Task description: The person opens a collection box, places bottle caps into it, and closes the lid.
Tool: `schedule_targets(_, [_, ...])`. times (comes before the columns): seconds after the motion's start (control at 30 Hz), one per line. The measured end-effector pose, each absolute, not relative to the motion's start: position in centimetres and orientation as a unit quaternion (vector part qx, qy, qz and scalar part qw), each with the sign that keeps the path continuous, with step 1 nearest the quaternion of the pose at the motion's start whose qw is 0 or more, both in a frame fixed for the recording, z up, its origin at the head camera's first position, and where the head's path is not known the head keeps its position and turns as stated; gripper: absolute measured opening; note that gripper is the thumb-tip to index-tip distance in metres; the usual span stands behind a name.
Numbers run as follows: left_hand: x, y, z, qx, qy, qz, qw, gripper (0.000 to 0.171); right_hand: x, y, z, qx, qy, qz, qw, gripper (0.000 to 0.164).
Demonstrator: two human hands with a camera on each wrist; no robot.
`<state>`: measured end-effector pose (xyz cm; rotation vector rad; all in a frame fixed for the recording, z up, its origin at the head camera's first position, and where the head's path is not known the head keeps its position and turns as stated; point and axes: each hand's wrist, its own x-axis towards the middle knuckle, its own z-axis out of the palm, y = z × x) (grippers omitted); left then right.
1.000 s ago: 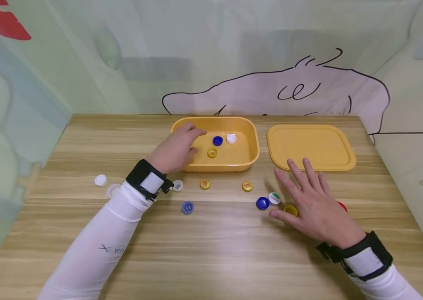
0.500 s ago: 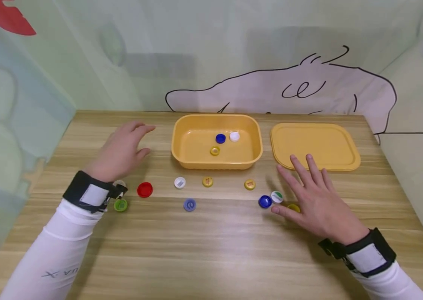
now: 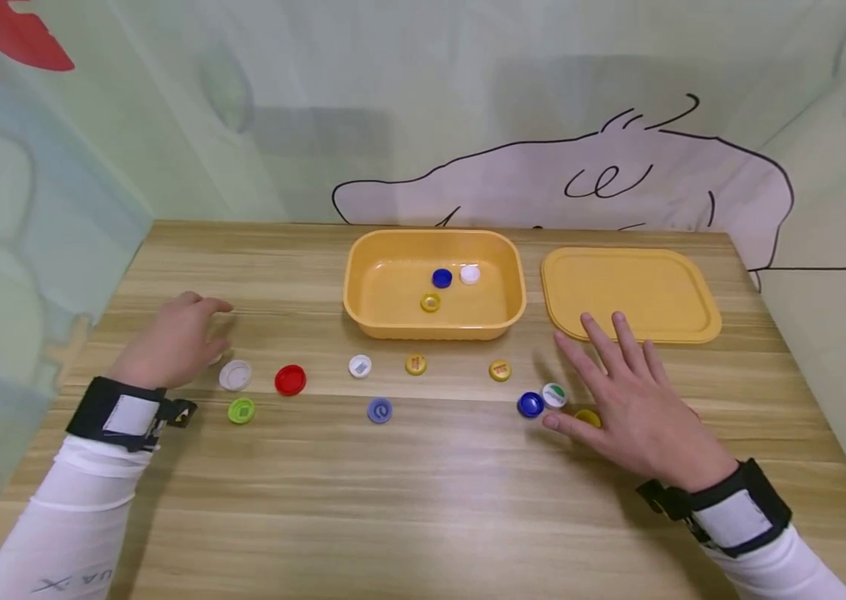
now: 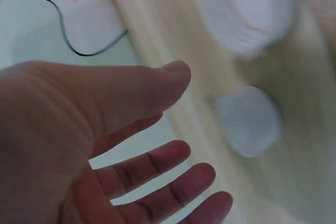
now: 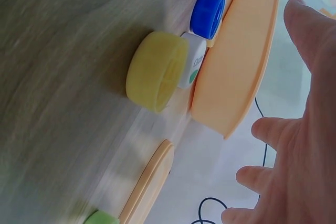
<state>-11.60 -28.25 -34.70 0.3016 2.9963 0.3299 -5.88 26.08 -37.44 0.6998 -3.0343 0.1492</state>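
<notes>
My left hand, fingers loosely bent and holding nothing, hovers at the left of the table near a small white bottle cap, mostly hidden by the hand in the head view. Beside it lie a larger whitish cap, a green cap and a red cap. On the right, my right hand spreads its fingers over the table, holding nothing. A yellow cap sits partly under its thumb side, near a dark blue cap and a white cap with a green mark.
A yellow box stands at the back middle, with a blue, a white and a yellow cap inside. Its flat yellow lid lies to the right. In front are two yellow caps, a white cap and a light blue cap.
My left hand has left the box and moved left and nearer, over the white caps. The green and red caps at left now show. My right hand stays in place.
</notes>
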Motion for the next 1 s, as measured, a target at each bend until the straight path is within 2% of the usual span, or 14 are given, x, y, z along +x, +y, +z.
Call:
schedule_targets(0.47, [-11.5, -29.0, -36.1, 0.046, 0.988, 0.096, 0.109, 0.041, -5.7, 26.2, -37.6, 0.222, -0.973, 0.052, 0.013, 0.097])
schedule_targets(0.7, [-11.7, -28.9, -36.1, 0.04, 0.986, 0.106, 0.123, 0.026, -5.6, 26.2, -37.7, 0.223, -0.973, 0.056, 0.01, 0.097])
schedule_targets(0.83, [-11.8, -28.6, -35.6, 0.047, 0.986, 0.117, 0.105, 0.02, -5.6, 26.2, -37.8, 0.224, -0.973, 0.057, 0.011, 0.097])
schedule_targets(1.0, [-12.2, -27.2, -33.9, 0.069, 0.989, 0.119, 0.056, 0.023, -5.7, 26.2, -37.9, 0.227, -0.972, 0.055, 0.017, 0.097])
